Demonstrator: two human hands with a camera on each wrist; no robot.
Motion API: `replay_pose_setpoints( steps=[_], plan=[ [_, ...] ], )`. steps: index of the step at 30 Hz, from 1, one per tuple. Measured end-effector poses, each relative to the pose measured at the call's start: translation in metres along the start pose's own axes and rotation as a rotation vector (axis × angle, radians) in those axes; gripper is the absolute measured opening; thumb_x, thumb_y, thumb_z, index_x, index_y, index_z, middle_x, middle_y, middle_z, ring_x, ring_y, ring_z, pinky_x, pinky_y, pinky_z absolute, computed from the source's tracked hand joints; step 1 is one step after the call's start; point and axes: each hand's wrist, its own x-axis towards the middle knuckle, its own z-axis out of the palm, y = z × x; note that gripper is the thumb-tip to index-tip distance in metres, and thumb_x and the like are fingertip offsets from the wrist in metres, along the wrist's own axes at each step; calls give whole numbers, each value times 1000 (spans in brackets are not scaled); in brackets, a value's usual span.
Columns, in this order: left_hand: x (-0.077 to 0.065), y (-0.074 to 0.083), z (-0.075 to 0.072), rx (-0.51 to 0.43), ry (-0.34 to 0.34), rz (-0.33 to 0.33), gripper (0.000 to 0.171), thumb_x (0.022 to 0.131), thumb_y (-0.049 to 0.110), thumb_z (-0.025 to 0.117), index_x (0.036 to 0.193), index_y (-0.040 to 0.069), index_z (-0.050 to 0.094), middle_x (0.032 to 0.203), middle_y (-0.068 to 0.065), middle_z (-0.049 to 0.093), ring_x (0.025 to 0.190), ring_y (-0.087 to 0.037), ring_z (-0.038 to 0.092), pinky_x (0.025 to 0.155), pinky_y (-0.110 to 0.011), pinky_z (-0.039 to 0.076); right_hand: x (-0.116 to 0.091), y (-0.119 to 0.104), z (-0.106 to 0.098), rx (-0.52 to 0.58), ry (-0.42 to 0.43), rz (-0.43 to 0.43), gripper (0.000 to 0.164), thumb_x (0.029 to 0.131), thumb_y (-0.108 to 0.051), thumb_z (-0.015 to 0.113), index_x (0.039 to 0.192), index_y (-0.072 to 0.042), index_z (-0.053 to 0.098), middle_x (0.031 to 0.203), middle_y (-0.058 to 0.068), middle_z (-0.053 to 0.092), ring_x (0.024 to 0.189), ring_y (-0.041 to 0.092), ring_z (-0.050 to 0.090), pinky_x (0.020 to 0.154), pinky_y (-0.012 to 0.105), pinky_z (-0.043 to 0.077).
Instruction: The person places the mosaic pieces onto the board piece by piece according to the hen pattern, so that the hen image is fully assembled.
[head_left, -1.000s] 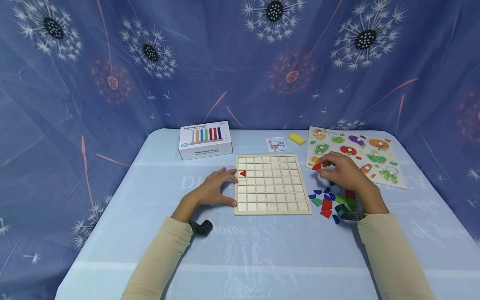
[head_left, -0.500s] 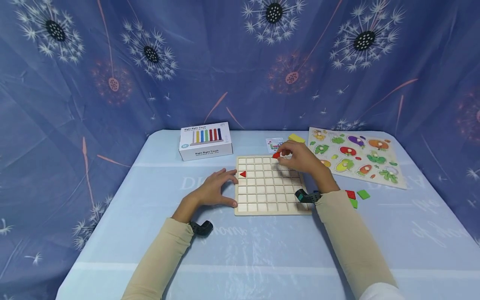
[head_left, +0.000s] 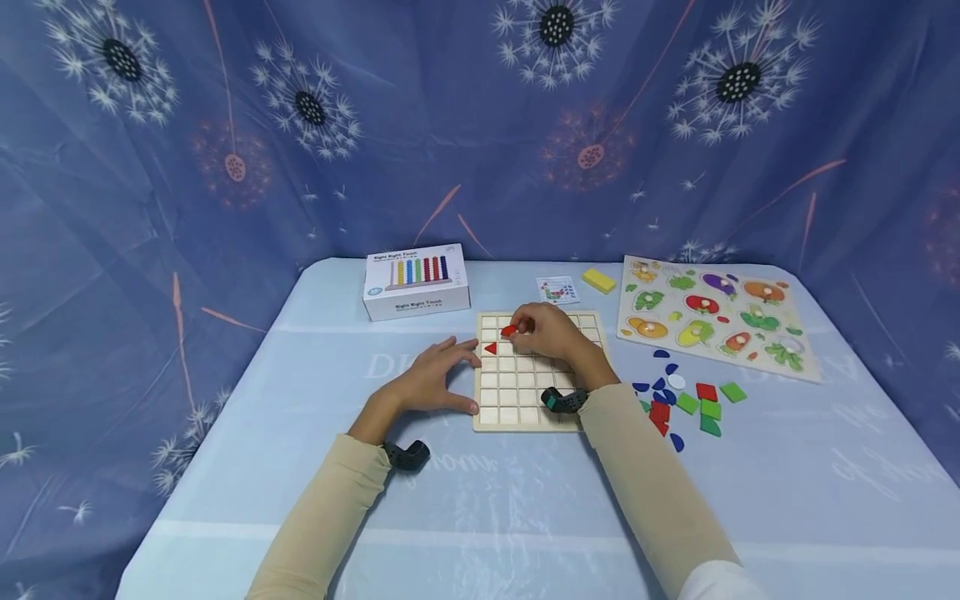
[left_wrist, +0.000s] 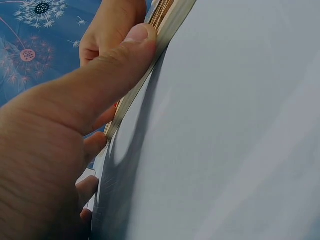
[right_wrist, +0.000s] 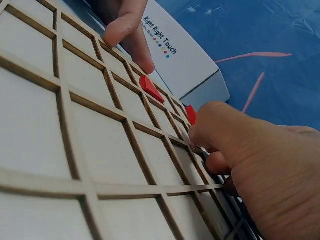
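A wooden grid board (head_left: 502,397) lies on the table, with a red triangle piece (head_left: 491,348) set in a cell of its leftmost column. My left hand (head_left: 431,377) rests against the board's left edge, thumb and fingers spread apart; in the left wrist view the thumb (left_wrist: 115,70) touches the rim. Above the upper left part of the grid, my right hand (head_left: 557,337) pinches a red piece (head_left: 508,331). Most of that piece is hidden by the fingers in the right wrist view, where only a red corner (right_wrist: 191,115) shows.
Right of the board lie scattered blue half-circles (head_left: 677,442), red pieces (head_left: 706,392), green pieces (head_left: 733,392) and a white disc (head_left: 677,382). Behind stand a white box (head_left: 417,287), a pattern card (head_left: 557,289), a yellow block (head_left: 598,280) and a vegetable puzzle board (head_left: 720,312).
My right hand has carried the red piece leftward from the loose pieces, across the board's top edge, to the upper left of the grid. The left hand stays at the board's left edge.
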Motion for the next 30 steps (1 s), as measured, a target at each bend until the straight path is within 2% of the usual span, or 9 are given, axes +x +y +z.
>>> replay_pose_setpoints(
  steps=[12,17,30],
  plan=[
    [0,0,1,-3,-3,-17,70,73,51,89,129,26,55,165,2,28,153,-33,9,119,-59,10,1,2,6,81,16,52,16,84,-7,78,98,-7,70,86,3,62,80,19,56,73,34,46],
    [1,-1,0,-2,9,4,70,73,51,89,129,25,55,164,1,29,153,-35,10,119,-60,10,0,1,6,117,20,77,17,85,-6,76,100,-7,70,87,5,60,79,21,53,74,35,44],
    [0,0,-1,-1,-1,1,70,73,51,89,129,24,57,164,1,28,153,-34,10,119,-59,10,-3,1,8,80,33,55,18,86,-8,77,103,-5,70,89,6,59,84,23,54,77,37,45]
  ],
)
